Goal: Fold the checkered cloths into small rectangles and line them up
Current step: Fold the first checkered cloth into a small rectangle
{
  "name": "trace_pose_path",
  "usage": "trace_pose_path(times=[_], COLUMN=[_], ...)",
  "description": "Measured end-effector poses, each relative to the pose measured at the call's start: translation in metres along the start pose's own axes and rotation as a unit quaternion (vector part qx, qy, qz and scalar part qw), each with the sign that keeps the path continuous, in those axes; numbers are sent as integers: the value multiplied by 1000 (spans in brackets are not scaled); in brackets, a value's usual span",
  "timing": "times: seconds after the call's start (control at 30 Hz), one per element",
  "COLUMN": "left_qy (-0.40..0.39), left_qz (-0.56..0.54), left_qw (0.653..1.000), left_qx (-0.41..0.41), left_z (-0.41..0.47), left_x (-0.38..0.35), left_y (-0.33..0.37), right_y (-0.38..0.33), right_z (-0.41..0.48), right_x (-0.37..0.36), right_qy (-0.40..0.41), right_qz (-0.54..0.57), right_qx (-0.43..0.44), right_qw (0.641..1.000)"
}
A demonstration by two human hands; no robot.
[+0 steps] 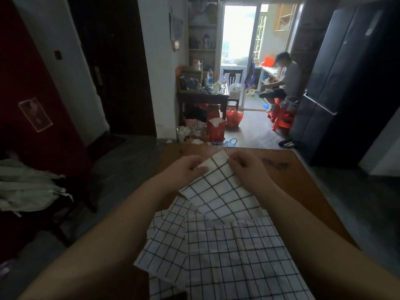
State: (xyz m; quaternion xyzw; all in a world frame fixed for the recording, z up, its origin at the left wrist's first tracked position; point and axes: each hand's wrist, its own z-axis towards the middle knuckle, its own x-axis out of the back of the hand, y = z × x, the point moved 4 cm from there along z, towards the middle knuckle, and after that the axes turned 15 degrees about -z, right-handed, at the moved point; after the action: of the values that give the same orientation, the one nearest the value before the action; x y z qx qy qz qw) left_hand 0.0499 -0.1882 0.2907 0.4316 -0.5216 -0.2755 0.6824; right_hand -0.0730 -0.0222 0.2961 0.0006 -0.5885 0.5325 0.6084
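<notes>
A white cloth with a black grid [218,191] is lifted above the wooden table [303,182], hanging down toward me. My left hand [184,169] pinches its upper left edge and my right hand [246,167] pinches the upper right, with the top corner sticking up between them. Under it several more checkered cloths lie flat and overlapping: a large one [238,256] near me and a smaller one [164,245] at the left, reaching over the table's left edge.
The table's far half is bare wood with a dark mark [276,165] at the right. A chair with light clothing [28,187] stands left. Beyond are a cluttered side table [203,96], a seated person [281,81] and a dark fridge [346,72].
</notes>
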Motion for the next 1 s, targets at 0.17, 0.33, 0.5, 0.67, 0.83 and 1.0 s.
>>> trace_pose_path(times=[0.17, 0.33, 0.5, 0.67, 0.83, 1.0], left_qy=[9, 42, 90, 95, 110, 131], left_qz=[24, -33, -129, -120, -127, -128], left_qw=[1000, 998, 987, 988, 985, 982], left_qx=[13, 22, 24, 27, 35, 36], left_z=[-15, -20, -24, -21, -21, -24], left_x=[10, 16, 16, 16, 21, 27], left_y=[-22, -20, -22, -19, -20, -23], right_y=[8, 11, 16, 9, 7, 5], right_z=[-7, -7, -9, -12, -11, -13], right_x=[9, 8, 6, 7, 10, 11], right_qy=[-8, -1, 8, 7, 1, -5], right_qz=[58, 49, 47, 71, 87, 114], right_qx=[-42, -44, -60, -41, -31, -38], right_qw=[997, 998, 997, 997, 996, 993])
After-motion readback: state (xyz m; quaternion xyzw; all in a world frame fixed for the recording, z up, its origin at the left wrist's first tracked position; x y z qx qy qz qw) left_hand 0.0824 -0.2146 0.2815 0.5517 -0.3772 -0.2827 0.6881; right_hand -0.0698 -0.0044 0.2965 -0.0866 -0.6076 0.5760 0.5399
